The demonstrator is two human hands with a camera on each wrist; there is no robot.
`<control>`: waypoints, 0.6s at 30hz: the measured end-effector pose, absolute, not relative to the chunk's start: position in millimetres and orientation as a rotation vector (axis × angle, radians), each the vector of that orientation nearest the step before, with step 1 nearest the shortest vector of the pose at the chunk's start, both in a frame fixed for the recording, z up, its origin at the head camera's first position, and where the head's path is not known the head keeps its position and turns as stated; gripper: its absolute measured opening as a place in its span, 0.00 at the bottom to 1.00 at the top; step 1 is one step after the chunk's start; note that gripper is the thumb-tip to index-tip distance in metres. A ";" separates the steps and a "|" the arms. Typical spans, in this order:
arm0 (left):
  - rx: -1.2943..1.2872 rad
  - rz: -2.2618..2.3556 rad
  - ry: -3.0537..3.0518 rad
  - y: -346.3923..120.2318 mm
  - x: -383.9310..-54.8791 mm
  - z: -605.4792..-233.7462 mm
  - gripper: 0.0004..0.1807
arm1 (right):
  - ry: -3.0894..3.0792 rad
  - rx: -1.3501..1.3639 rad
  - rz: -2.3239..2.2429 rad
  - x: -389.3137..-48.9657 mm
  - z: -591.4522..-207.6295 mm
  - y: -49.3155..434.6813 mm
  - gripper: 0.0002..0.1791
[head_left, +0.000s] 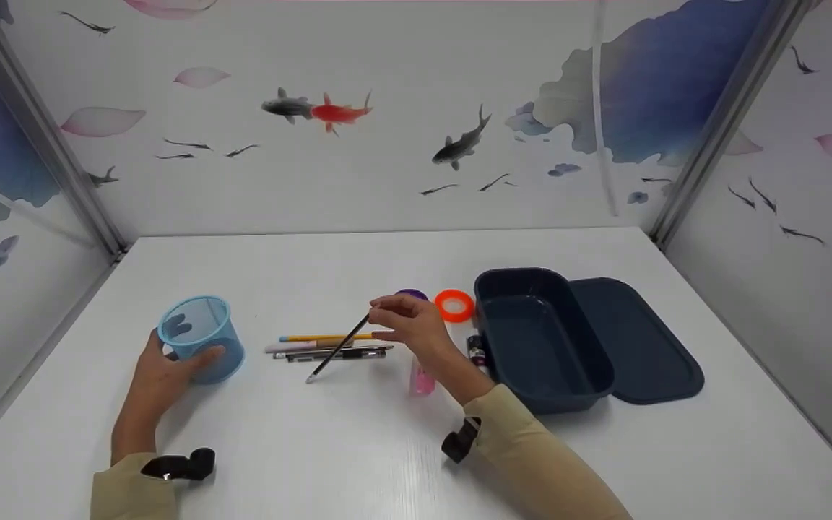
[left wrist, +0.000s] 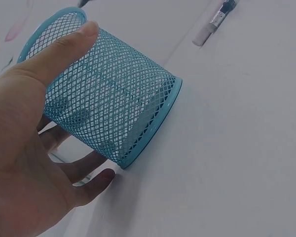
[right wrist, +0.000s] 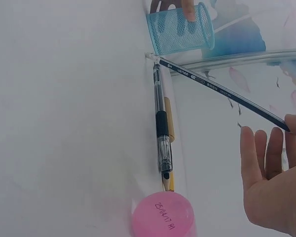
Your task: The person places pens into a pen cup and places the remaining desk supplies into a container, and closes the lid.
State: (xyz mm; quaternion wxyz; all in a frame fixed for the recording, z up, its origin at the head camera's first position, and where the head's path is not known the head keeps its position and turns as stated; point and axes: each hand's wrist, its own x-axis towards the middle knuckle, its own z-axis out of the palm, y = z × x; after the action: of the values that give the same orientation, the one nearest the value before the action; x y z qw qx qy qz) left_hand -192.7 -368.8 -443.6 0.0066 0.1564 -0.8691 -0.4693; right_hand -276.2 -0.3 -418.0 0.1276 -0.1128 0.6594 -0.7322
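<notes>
My left hand point(head_left: 163, 379) grips a light-blue mesh pen holder point(left wrist: 108, 84), thumb on the near side and fingers round the other. It leans a little, and whether its base touches the table I cannot tell. My right hand point(head_left: 419, 328) pinches a dark pencil point(right wrist: 212, 86) near one end between thumb and fingertips. The pencil slants down to the left, its white-tipped end lowest, above a row of writing tools. In that row lie a clear pen with a black grip point(right wrist: 162, 123), a yellow pencil point(head_left: 315, 337) and several others.
Right of the row are an orange ring point(head_left: 453, 306), a partly hidden purple thing point(head_left: 413, 294), a pink round-ended object point(right wrist: 163, 217) with handwriting, and a small dark bottle-like item point(head_left: 476, 350). A navy bin point(head_left: 593, 361) stands beside its flat lid point(head_left: 651, 354). Printed panels enclose the white table point(head_left: 300, 448).
</notes>
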 end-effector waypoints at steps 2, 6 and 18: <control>0.495 -1.463 -2.718 -368.1 -192.9 -443.7 0.66 | 1.870 -0.318 -2.160 -275.7 -417.3 0.3 0.17; 0.504 -1.468 -2.720 -367.3 -192.8 -444.1 0.67 | 1.850 -0.294 -2.173 -274.8 -415.1 -0.3 0.16; 0.499 -1.490 -2.693 -366.2 -191.5 -445.2 0.68 | 1.847 -0.309 -2.197 -272.5 -403.2 -10.8 0.18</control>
State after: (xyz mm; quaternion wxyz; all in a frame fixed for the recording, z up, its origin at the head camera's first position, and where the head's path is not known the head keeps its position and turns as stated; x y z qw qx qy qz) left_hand -191.5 -366.2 -445.2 0.0117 0.1601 -0.8636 -0.4779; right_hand -272.5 -10.8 -403.2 0.1268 -0.1061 0.6347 -0.7549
